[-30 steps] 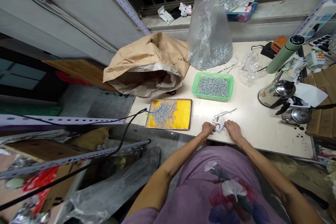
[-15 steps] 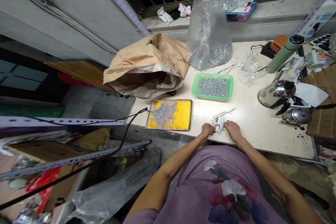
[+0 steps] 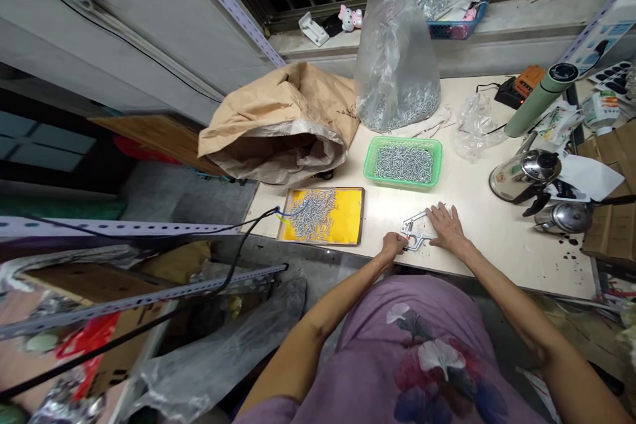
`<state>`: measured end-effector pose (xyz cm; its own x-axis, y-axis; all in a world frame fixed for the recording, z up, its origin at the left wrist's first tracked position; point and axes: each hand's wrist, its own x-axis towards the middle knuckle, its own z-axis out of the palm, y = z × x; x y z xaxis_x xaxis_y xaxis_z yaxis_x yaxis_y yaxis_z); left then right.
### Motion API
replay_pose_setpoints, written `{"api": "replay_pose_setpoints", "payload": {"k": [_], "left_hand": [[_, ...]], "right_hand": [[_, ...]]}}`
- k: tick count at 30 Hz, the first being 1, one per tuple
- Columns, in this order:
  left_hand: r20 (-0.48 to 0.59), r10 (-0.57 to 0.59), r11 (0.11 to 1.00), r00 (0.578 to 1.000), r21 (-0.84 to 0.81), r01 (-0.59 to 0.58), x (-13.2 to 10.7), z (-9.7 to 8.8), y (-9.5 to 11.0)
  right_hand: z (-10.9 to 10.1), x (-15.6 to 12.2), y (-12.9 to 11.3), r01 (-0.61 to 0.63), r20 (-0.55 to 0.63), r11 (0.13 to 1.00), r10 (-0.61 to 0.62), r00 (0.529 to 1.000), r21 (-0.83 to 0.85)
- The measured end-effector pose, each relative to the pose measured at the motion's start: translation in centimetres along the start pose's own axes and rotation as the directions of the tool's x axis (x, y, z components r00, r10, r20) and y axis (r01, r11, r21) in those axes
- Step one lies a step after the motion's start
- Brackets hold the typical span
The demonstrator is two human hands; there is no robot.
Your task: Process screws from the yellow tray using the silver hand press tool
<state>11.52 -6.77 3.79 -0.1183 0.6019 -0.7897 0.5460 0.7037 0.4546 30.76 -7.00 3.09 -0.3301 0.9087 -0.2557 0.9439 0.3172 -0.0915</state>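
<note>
A small silvery metal tool (image 3: 414,241), clamp-like with a looped frame and a long arm, lies at the table's front edge. My left hand (image 3: 394,245) is closed on its left end, and a bit of red shows by the fingertips. My right hand (image 3: 448,228) lies open to the right of the tool, fingers spread and pointing away from me. Its fingertips cover the far end of the long arm; whether they press on it I cannot tell. To the left is a yellow-bottomed tray (image 3: 350,215) with a heap of small metal pins.
A green basket (image 3: 368,169) full of similar pins stands behind the tool. Further back are a clear plastic bag (image 3: 395,53) of metal parts and an open brown sack (image 3: 278,106). A glass-and-steel pot (image 3: 519,175) and a green flask (image 3: 539,103) stand at right.
My right hand has left the tool's right handle and moved away from me, with its fingers now spread over the long arm's end. My left hand keeps its place.
</note>
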Motion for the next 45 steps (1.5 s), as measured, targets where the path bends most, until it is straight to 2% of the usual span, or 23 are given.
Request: {"api": "replay_pose_setpoints", "payload": {"k": [9,13,15,16,17,18,19,21,23,24,25,29,35,41,45], "left_hand": [[-0.004,-0.001,1.0,1.0,-0.025,0.001,-0.2,0.1,0.0],[-0.012,-0.002,1.0,1.0,0.019,0.003,-0.3,0.1,-0.2],[-0.037,0.06,0.991,0.997,0.122,-0.055,-0.6,0.2,-0.6],[-0.067,0.138,0.971,0.988,0.204,-0.122,-0.8,0.2,-0.7],[-0.093,0.247,0.93,0.964,0.303,-0.209,-0.9,0.3,-0.8],[-0.096,0.377,0.86,0.921,0.407,-0.309,-1.0,0.5,-0.9],[-0.064,0.508,0.76,0.859,0.502,-0.412,-0.9,0.7,-0.7],[0.092,0.7,0.515,0.708,0.622,-0.59,-0.5,1.2,-0.1],[0.268,0.766,0.3,0.584,0.654,-0.694,0.3,1.8,0.7],[0.329,0.771,0.227,0.545,0.658,-0.718,0.7,2.1,1.1],[0.37,0.766,0.179,0.525,0.662,-0.728,1.2,2.3,1.5],[0.433,0.728,0.122,0.532,0.682,-0.721,2.1,2.8,2.2],[0.477,0.671,0.112,0.568,0.692,-0.713,1.7,3.1,2.6],[0.46,0.637,0.194,0.619,0.681,-0.706,2.3,3.6,3.3],[0.422,0.667,0.192,0.614,0.699,-0.689,2.8,4.0,3.0]], "right_hand": [[-0.5,0.0,-0.7,-0.012,-0.021,1.0,0.012,1.0,0.0],[-0.3,0.1,-0.8,-0.014,-0.021,1.0,0.014,1.0,0.012],[-0.2,0.1,-1.0,-0.021,-0.014,1.0,0.021,1.0,0.017],[-0.2,0.1,-1.1,-0.023,-0.009,1.0,0.023,1.0,0.016],[-0.2,0.1,-1.2,-0.025,-0.004,1.0,0.025,1.0,0.016],[-0.3,0.0,-1.4,-0.027,-0.001,0.999,0.027,1.0,0.017],[-0.4,-0.1,-1.5,-0.031,0.001,0.999,0.031,1.0,0.019],[-0.7,-0.3,-1.8,-0.036,0.006,0.999,0.036,0.999,0.026],[-0.8,-0.6,-2.0,-0.025,0.005,0.999,0.025,1.0,0.035],[-0.8,-0.9,-2.1,-0.019,-0.002,0.999,0.019,1.0,0.04],[-0.8,-1.1,-2.0,-0.021,-0.013,0.999,0.022,1.0,0.042],[-0.7,-1.9,-1.8,-0.083,-0.054,0.996,0.084,0.995,0.03],[-0.5,-1.9,-2.1,-0.091,0.021,0.995,0.09,0.996,0.034],[-0.6,-1.2,-1.5,-0.071,0.098,0.996,0.065,0.993,0.057],[-1.2,-1.1,-1.0,-0.049,0.083,0.998,0.046,0.995,0.036]]}}
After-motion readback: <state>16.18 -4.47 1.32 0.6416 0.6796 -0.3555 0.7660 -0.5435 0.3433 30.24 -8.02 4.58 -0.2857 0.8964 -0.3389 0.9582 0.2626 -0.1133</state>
